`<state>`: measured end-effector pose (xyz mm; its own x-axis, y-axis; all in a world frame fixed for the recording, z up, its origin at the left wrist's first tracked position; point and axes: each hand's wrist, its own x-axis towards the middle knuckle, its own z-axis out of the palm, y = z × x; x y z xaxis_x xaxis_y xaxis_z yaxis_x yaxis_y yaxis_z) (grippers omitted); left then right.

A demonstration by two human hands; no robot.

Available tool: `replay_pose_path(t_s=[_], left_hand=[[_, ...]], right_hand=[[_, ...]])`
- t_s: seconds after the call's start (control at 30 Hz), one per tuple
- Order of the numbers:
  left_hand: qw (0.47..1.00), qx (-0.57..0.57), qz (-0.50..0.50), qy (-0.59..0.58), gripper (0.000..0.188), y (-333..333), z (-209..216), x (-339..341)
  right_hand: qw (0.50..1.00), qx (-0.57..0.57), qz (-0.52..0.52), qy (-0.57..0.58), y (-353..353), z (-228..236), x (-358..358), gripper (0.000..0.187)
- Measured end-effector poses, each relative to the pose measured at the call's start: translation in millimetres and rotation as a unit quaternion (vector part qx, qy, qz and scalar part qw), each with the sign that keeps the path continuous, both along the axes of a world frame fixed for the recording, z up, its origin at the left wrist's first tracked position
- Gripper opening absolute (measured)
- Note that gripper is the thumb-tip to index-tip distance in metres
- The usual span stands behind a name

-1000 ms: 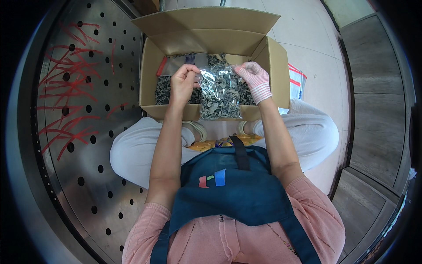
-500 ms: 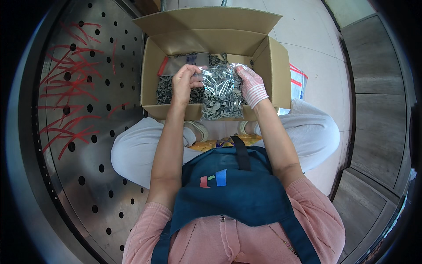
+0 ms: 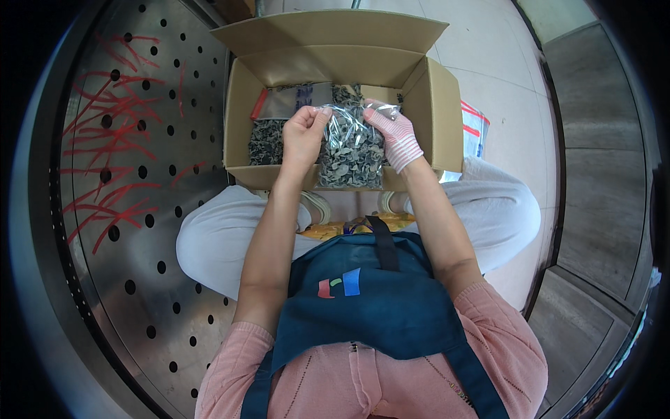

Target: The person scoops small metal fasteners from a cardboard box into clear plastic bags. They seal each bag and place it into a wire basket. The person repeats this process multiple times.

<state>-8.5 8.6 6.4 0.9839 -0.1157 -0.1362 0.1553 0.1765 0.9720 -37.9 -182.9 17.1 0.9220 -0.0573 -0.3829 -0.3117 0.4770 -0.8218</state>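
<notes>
Between my hands hangs a clear plastic bag (image 3: 350, 157), filled in its lower part with dark grey, curled dried pieces that look like dried fungus. My bare left hand (image 3: 304, 136) pinches the bag's upper left corner between thumb and fingers. Wearing a pink-and-white striped glove, my right hand (image 3: 394, 133) is closed on the gathered upper right part. The bag is upright over the near edge of an open cardboard box (image 3: 444, 115). Inside the box lie more loose dried pieces (image 3: 265, 143) and a clear bag with a red edge (image 3: 279, 103).
At left, a perforated metal surface (image 3: 150, 223) carries many scattered red strips (image 3: 115, 105). A white package with red stripes (image 3: 474, 129) stands right of the box on the tiled floor (image 3: 495, 91). Grey panelled doors (image 3: 593, 174) line the right side. Something yellow (image 3: 328, 229) lies below my lap.
My right hand has shifted slightly left, drawing the bag's top together. My left thumb has closed onto the bag's corner, and the bag's mouth is now narrower and folded.
</notes>
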Motion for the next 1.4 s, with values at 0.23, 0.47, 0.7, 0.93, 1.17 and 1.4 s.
replay_pose_path(t_s=[0.23, 0.47, 0.7, 0.93, 1.17, 1.4], left_hand=[[0.996, 0.014, 0.016, 0.085, 0.034, -23.5, 21.8, -20.2], [0.999, 0.017, 0.037, 0.036, 0.023, -6.0, -0.1, -8.0], [0.991, 0.052, 0.12, 0.013, 0.029, -1.5, 10.1, 2.8], [0.959, -0.158, 0.233, 0.029, 0.033, 3.1, 27.2, 20.3], [0.936, -0.197, 0.244, 0.161, 0.035, -0.4, 39.6, 19.5], [0.964, -0.132, 0.164, 0.162, 0.033, 5.6, 14.3, 25.2]], right_hand=[[0.999, -0.032, -0.035, 0.004, 6.5, -1.4, -1.6, 0.03], [0.999, 0.014, -0.046, 0.02, 4.1, -8.3, 1.6, 0.037], [0.982, -0.002, 0.182, -0.051, 0.4, 7.1, -13.1, 0.061], [0.959, -0.153, 0.219, -0.09, 9.8, 51.9, -9.7, 0.075], [0.959, -0.095, 0.245, -0.102, -5.7, 195.2, 19.0, 0.068], [0.903, -0.197, 0.08, -0.373, 8.4, 372.1, 181.5, 0.042]])
